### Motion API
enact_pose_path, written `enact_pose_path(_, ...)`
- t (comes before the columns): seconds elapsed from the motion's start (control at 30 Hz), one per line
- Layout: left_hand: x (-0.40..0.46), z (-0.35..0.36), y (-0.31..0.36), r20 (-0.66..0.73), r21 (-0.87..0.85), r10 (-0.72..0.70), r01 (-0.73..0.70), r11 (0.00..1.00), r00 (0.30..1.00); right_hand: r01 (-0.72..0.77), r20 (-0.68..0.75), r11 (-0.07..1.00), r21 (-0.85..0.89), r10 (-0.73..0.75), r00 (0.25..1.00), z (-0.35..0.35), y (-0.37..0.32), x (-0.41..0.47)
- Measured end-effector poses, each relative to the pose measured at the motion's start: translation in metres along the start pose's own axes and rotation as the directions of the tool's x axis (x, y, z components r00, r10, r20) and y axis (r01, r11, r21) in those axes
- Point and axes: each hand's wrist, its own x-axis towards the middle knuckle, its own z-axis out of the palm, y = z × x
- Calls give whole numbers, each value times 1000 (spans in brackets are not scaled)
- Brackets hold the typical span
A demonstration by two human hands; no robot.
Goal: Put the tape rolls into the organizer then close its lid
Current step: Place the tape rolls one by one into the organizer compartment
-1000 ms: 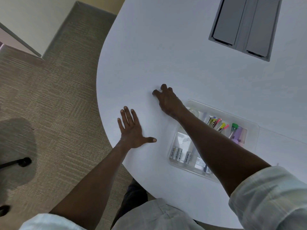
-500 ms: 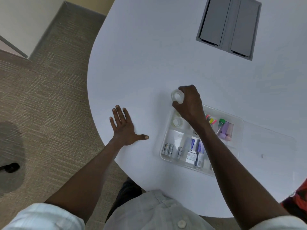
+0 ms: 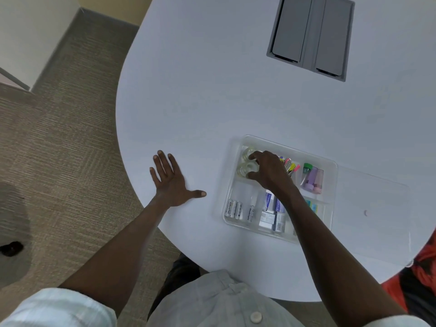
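A clear plastic organizer (image 3: 230, 185) lies on the white table, with its transparent lid (image 3: 372, 208) swung flat open to the right. Two clear tape rolls sit in its far-left compartment: a far tape roll (image 3: 246, 152) and a near tape roll (image 3: 244, 169). My right hand (image 3: 271, 172) reaches into that compartment, thumb and fingers pinched around the near roll. My left hand (image 3: 172, 185) rests flat on the table left of the organizer, fingers spread, holding nothing.
Other compartments hold batteries (image 3: 233, 208), small boxes (image 3: 271, 213), coloured markers (image 3: 291, 166) and glue sticks (image 3: 311, 177). A grey cable hatch (image 3: 309, 36) is set into the table farther back. The curved table edge (image 3: 122, 142) borders carpet at left. Red fabric (image 3: 424, 267) shows at lower right.
My right hand picked up a tape roll from the table beyond the organizer's far-left corner and carried it back into the far-left compartment. The left hand stayed flat.
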Motion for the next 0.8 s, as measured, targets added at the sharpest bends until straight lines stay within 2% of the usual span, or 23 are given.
enact_pose_path(0.33,1,0,0,-1,3,3,-3,1000,1000,-11,72,1000,14,10,997,-5,0,7)
enact_pose_path(0.57,0,0,0,-2,4,5,-5,1000,1000,-84,-16,995,48,85,996,-2,-1,3)
enact_pose_path(0.8,-1,1,0,-9,1,8,-8,1000,1000,-79,-124,993,-89,67,990,10,-6,5)
